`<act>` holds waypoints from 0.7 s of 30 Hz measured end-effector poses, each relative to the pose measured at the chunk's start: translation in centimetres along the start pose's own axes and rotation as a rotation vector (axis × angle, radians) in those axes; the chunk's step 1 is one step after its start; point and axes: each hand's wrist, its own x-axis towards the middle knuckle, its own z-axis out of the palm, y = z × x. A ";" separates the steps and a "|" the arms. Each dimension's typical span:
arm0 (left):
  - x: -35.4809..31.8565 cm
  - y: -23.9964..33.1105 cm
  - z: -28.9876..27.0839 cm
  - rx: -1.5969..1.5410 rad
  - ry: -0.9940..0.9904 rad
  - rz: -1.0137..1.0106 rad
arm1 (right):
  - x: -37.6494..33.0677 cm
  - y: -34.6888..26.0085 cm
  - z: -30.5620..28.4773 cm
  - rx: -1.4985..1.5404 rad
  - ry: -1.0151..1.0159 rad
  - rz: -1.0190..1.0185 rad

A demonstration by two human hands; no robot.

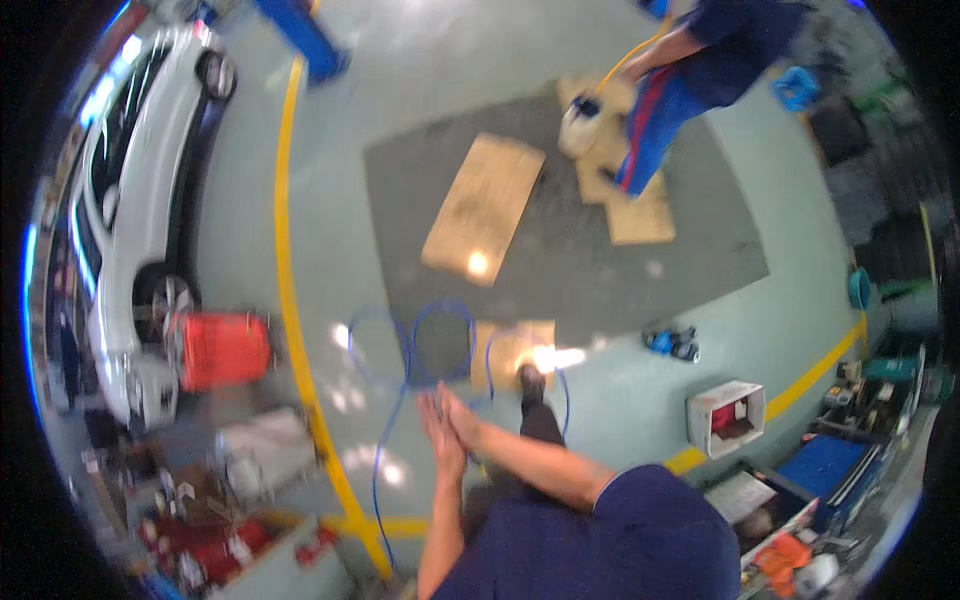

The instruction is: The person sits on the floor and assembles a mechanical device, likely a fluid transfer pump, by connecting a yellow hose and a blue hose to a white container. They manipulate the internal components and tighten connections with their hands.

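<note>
Right now my two hands meet low in the middle of the frame, my left hand (440,428) and my right hand (458,415) pressed flat together palm to palm, fingers straight and extended, gripping nothing. Just above and around them a blue hose (410,350) lies in loops on the pale green floor (330,150), one strand running down past my left forearm toward the bottom edge; my hands do not touch it. My dark shoe (531,383) stands just right of my hands, on a small piece of cardboard (512,345). Higher, on a dark grey mat (560,260), lies a long wooden board (485,208). At the upper right another person in dark blue (700,70) bends over a white container (581,125). A white car (130,220) fills the left edge, with a red cart (222,350) beside it and a yellow floor line (290,280) between.
</note>
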 end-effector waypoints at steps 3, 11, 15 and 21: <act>3.5 0.2 -1.5 0.034 0.095 -0.218 | -2.1 -3.5 4.6 0.015 0.019 0.124; 9.4 -13.9 -4.9 0.113 0.112 -0.256 | 4.5 -1.2 6.7 -0.191 0.131 0.096; 15.5 -28.2 -5.4 0.133 -0.170 -0.501 | 10.2 0.7 1.7 -0.169 0.098 0.088; 20.9 -45.0 -5.1 0.178 -0.410 -0.690 | 23.1 10.3 -17.1 -0.319 0.614 0.136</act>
